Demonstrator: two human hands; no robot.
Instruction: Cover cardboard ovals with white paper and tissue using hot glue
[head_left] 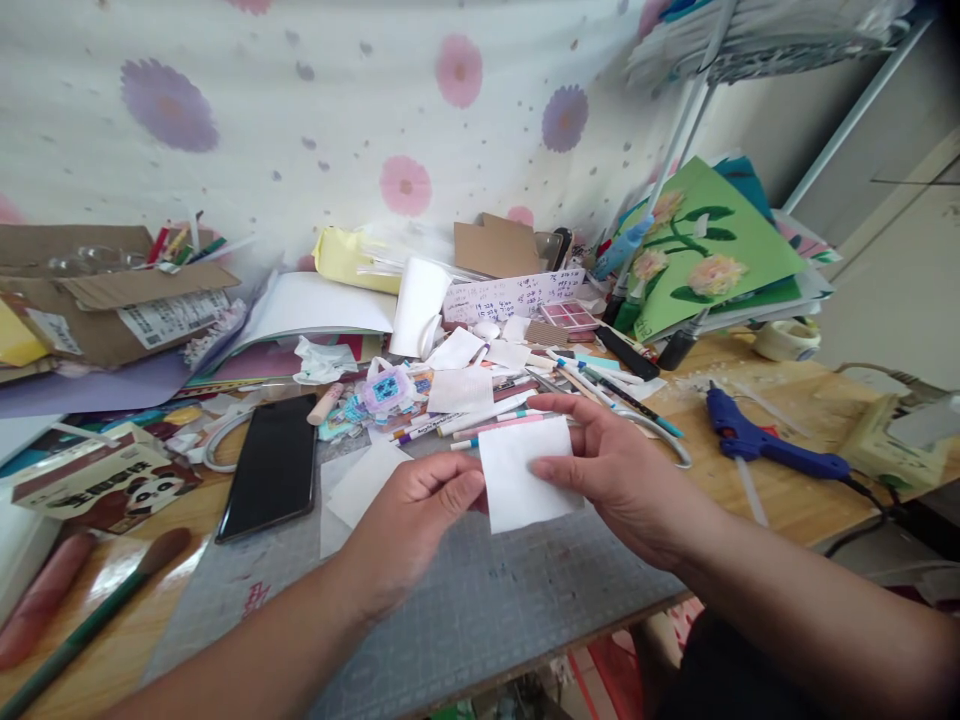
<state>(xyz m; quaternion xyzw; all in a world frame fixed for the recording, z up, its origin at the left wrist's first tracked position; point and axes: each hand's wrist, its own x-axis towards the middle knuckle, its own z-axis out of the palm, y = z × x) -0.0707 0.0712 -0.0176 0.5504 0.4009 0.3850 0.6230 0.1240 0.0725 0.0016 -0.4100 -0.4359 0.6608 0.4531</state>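
A small white paper square point(521, 497) is held up over the grey cutting mat point(480, 610). My right hand point(622, 465) grips it from the right, thumb flat on the front and fingers behind. At its left edge, my left hand point(424, 510) is closed in a pinch, thumb against the bent fingers. More white paper sheets point(367, 485) lie on the mat just behind my left hand. Beyond the held square, a textured white piece point(459, 390) rests on a heap of pens and markers point(487, 412).
Left of the mat are a black phone point(271, 465), a panda-printed box point(109, 478) and a green-handled brush point(97, 620). To the right, a blue glue gun point(765, 440) lies on the wooden table. A cardboard box point(127, 300) and painted green sheet point(705, 250) stand farther back.
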